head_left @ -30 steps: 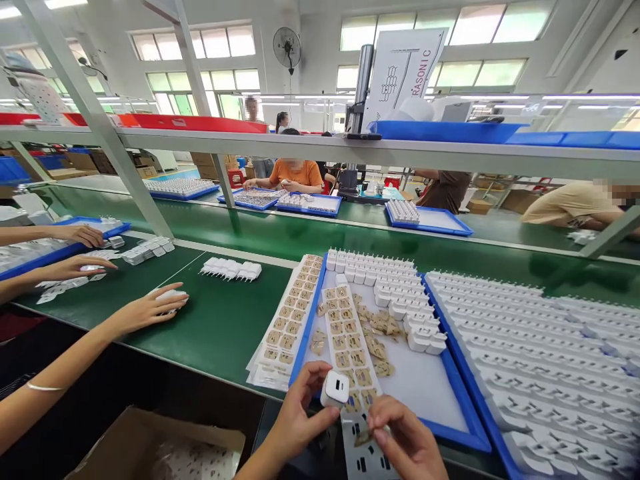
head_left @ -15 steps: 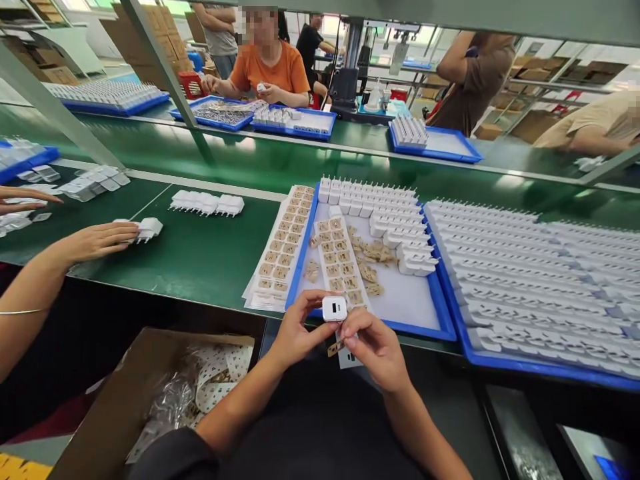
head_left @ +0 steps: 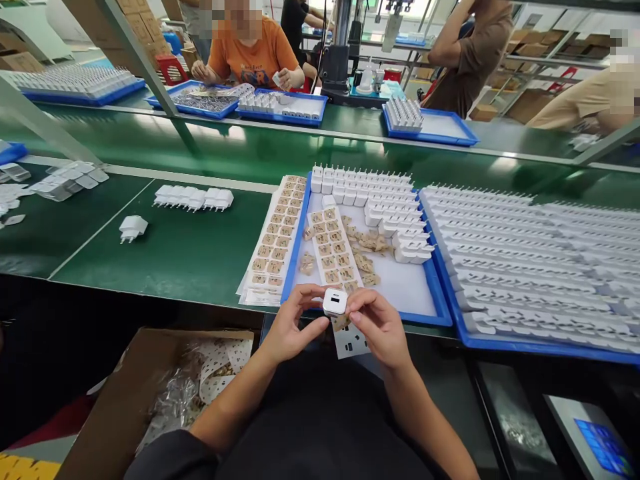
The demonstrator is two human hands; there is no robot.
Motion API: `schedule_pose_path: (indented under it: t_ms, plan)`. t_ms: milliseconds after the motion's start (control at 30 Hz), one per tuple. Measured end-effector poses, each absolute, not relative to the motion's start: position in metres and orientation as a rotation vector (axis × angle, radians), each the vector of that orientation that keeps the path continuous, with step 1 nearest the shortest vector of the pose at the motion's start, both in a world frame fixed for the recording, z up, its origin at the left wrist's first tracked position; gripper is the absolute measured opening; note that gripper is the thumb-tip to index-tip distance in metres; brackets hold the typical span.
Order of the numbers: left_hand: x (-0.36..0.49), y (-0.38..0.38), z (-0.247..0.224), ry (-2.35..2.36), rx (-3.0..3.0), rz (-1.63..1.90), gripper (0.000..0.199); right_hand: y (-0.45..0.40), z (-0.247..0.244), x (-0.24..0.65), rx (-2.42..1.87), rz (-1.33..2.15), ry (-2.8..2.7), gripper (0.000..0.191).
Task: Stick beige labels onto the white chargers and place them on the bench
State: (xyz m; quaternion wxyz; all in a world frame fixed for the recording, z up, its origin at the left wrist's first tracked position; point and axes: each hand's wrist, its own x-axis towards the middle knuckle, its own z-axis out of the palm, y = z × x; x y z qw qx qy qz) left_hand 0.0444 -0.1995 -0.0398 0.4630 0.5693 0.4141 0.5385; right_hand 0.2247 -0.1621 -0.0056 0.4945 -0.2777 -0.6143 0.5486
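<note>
A white plug charger (head_left: 335,302) with its port face turned up is gripped by my left hand (head_left: 296,327), fingers behind and thumb in front. My right hand (head_left: 379,325) is pinched at the charger's right edge. A small brown sticker (head_left: 341,323) shows by its fingertips, just below the charger. Below hangs the white end of a sticker sheet with dark cut-outs (head_left: 350,341). Behind my hands, a sheet of brown stickers (head_left: 334,247) lies in a blue-rimmed tray (head_left: 443,313), beside crumpled brown scraps (head_left: 373,241) and rows of white chargers (head_left: 367,193).
Stacked sticker sheets (head_left: 273,243) lie left of the tray. A fuller charger tray (head_left: 530,267) adjoins it on the right. More chargers (head_left: 193,198) and a single one (head_left: 133,228) sit on the green bench. An open carton (head_left: 115,400) stands below. Across the bench a person in orange (head_left: 255,53) works.
The charger has turned in my left hand, and my right fingers have moved up to its edge. The neighbour's hands at the left have left the view, leaving one charger behind.
</note>
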Motion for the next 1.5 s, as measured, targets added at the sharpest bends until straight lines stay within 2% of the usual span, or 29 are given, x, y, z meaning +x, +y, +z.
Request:
schedule_pose_path:
  t_ms: [200, 400, 567, 867, 1267, 1500]
  plan:
    - [0.044, -0.196, -0.041, 1.149, 1.404, 1.34, 0.053, -0.164, -0.008, 0.224, -0.695, 1.347, -1.531, 0.007]
    - [0.039, -0.196, -0.039, 1.128, 1.527, 1.31, 0.047, -0.161, -0.009, 0.223, -0.725, 1.301, -1.486, 0.005]
    - [0.04, -0.196, -0.043, 1.161, 1.504, 1.484, 0.037, -0.158, -0.005, 0.225, -0.754, 1.305, -1.487, 0.006]
    - [0.043, -0.196, -0.039, 1.183, 1.676, 1.576, 0.047, -0.158, 0.005, 0.217, -0.903, 1.317, -1.386, 0.001]
    - [0.043, -0.197, -0.038, 1.23, 1.729, 1.596, 0.046, -0.16, 0.003, 0.211, -0.888, 1.279, -1.384, 0.005]
    - [0.045, -0.197, -0.034, 1.263, 1.797, 1.615, 0.046, -0.164, 0.001, 0.209, -0.926, 1.131, -1.466, 0.005]
